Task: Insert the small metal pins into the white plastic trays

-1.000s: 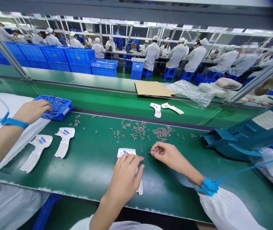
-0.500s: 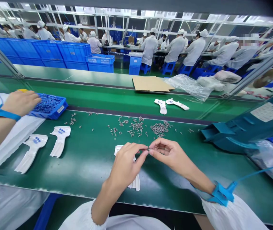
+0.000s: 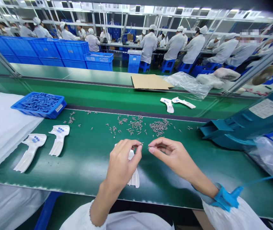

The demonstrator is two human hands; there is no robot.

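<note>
My left hand (image 3: 124,159) is closed in a pinch on a small silvery metal part (image 3: 142,144). A short gap away, my right hand (image 3: 171,155) pinches another tiny metal part (image 3: 149,147) between thumb and forefinger. Both parts are too small to name exactly. Beneath my left hand lies a white plastic handle-shaped shell (image 3: 134,179), partly hidden by the hand. Just beyond my fingers, loose metal parts are scattered on the green work surface, with a denser pile (image 3: 159,127) near my right hand.
Two white shells with blue pieces (image 3: 59,139) (image 3: 32,150) lie at left, near a blue bin (image 3: 52,111) of blue parts. Two more shells (image 3: 167,104) (image 3: 183,103) rest on the far green strip. A teal machine (image 3: 244,124) stands at right; cardboard (image 3: 151,81) lies beyond.
My hands have come apart, each with a small metal part. Another person's hand has left the blue bin at left. The two far shells have shifted to the right.
</note>
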